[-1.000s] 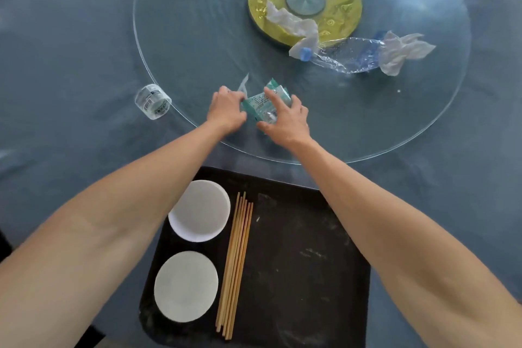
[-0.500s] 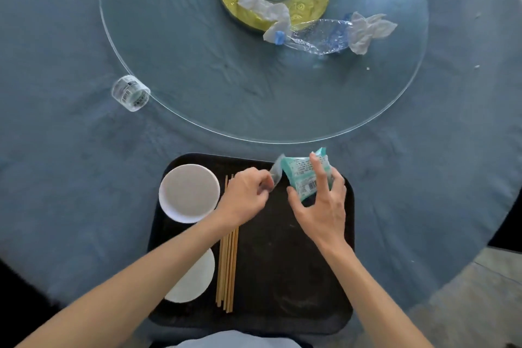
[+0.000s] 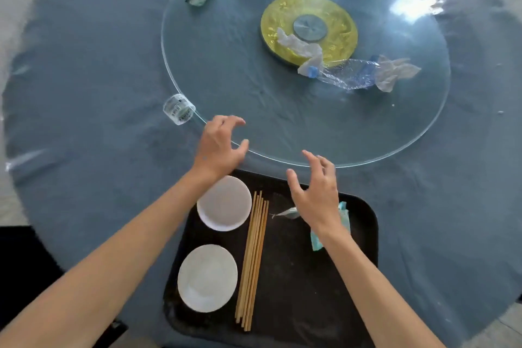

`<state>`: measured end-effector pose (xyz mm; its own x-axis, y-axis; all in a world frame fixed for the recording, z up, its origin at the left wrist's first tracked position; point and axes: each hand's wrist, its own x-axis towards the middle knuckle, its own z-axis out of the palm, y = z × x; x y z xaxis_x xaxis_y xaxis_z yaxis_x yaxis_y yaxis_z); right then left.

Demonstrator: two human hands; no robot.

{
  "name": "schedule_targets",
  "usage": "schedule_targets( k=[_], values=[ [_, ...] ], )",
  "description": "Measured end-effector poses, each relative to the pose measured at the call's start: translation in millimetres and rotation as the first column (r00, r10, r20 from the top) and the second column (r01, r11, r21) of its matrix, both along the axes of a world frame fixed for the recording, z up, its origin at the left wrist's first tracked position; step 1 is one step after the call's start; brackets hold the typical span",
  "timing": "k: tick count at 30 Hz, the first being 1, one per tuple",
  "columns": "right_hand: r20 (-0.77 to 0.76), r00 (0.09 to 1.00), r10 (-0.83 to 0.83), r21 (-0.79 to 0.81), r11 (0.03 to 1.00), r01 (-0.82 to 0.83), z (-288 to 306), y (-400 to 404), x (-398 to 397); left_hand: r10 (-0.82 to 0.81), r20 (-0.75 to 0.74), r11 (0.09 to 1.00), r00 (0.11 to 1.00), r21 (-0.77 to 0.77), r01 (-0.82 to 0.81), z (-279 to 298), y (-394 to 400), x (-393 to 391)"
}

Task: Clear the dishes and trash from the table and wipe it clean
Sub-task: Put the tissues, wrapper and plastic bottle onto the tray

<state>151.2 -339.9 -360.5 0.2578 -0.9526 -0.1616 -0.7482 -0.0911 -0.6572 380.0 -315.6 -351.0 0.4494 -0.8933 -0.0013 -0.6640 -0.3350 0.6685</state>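
I see a black tray (image 3: 324, 291) lower centre, two white plates (image 3: 207, 277), tan chopsticks (image 3: 252, 257), a teal wrapper (image 3: 343, 215), blue-grey tablecloth (image 3: 84, 93), a gold embossed disc (image 3: 282, 17) upper centre.

This looks like a restaurant dining room, the kind set for banquet meals. A big round counter (image 3: 84, 70) is draped in a blue-grey cloth, and a glass turntable (image 3: 226, 70) sits on it over a gold centre disc (image 3: 282, 11). At the near edge a black serving tray (image 3: 305, 291) carries two small white plates (image 3: 207, 277) and a bundle of wooden chopsticks (image 3: 252, 260). A crushed plastic bottle (image 3: 347, 75) and crumpled napkins (image 3: 394, 72) lie on the glass
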Motion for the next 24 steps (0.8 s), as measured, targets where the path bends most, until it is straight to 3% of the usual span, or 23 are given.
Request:
schedule_targets(
  k=[4, 7, 10, 13, 17, 24],
  values=[
    [0.084, 0.962, 0.262, 0.105, 0.957, -0.27, 0, -51, 119, 0.348, -0.006, 0.923, 0.938, 0.179, -0.341, -15, -7, 108],
    [0.071, 0.903, 0.424, 0.181, 0.885, -0.429, -14, -75, 203, 0.393, -0.069, 0.875, 0.917, 0.334, -0.35, -36, -9, 155],
    [0.03, 0.846, 0.532, 0.192, 0.827, -0.528, -33, -93, 267, 0.446, -0.152, 0.861, 0.882, 0.342, -0.377, -57, -17, 177],
    [0.019, 0.829, 0.559, 0.183, 0.813, -0.553, -52, -96, 300, 0.4, -0.169, 0.903, 0.901, 0.243, -0.355, -71, -18, 179],
    [0.109, 0.877, 0.468, 0.094, 0.874, -0.477, -60, -89, 303, 0.346, -0.231, 0.936, 0.909, 0.157, -0.316, -61, -6, 165],
    [0.252, 0.888, 0.385, -0.086, 0.923, -0.376, 5, -79, 220, 0.133, -0.314, 0.991, 0.94, 0.027, -0.131, 4, 10, 121]
  ],
)
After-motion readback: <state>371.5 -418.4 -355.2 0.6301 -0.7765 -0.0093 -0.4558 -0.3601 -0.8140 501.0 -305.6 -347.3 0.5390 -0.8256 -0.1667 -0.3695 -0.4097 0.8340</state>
